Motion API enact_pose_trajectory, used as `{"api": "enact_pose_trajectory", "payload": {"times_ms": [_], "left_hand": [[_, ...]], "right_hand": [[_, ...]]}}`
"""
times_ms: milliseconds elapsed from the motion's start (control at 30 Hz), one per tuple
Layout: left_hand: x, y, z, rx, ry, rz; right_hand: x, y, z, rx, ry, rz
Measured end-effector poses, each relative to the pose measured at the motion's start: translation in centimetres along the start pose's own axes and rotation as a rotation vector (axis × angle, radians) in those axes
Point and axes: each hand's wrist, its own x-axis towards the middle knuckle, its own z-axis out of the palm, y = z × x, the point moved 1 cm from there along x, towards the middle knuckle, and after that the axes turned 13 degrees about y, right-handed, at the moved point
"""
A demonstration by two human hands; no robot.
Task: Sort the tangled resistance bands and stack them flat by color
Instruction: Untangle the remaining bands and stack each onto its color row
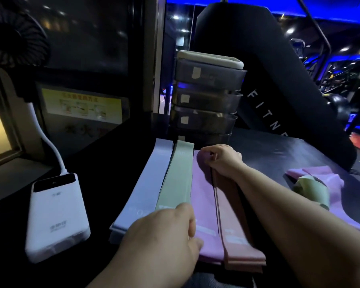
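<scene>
Nearest the camera, the left hand (160, 235) was seen with its fingers bent over the near ends of the green band (178, 175) and the pink band (203, 196), thumb laid on the pink one. Whether it pinched or only pressed could not be told. At the far end, the right hand (222, 161) was curled onto the pink band, apparently pinching it.

Four bands were laid flat side by side on the counter (274, 154): a lavender band (141, 188) at the left, then green, then pink, then a brown-pink band (234, 215) at the right. The step in hand was judged to be the straightening of the pink band. It would be done well if the band were drawn taut between both ends, smoothed free of folds, and set parallel to its neighbours without overlapping them.

Well to the right, tangled bands (316, 183), purple and green, were left unsorted. The right forearm was stretched between them and the row, so that it would have to be lifted clear to reach them.

A white power bank (56, 215) with its cable (50, 146) was placed near the left, a fan (15, 32) above it. A drawer unit (206, 96) was stood just beyond the far ends of the bands, limiting room there.
</scene>
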Motion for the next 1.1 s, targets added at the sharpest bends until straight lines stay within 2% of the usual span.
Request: {"api": "enact_pose_trajectory", "payload": {"times_ms": [700,967,1100], "left_hand": [[0.6,0.0,-0.3,0.017,-0.008,-0.052],[-0.5,1.1,-1.5,-0.028,0.128,-0.029],[-0.6,2.9,-0.8,-0.064,0.142,-0.028]], "right_hand": [[0.0,-0.5,-1.3,-0.071,0.051,-0.049],[-3.8,1.0,-5.0,-0.011,0.053,-0.001],[-7.4,3.7,-7.5,-0.061,0.076,-0.083]]}}
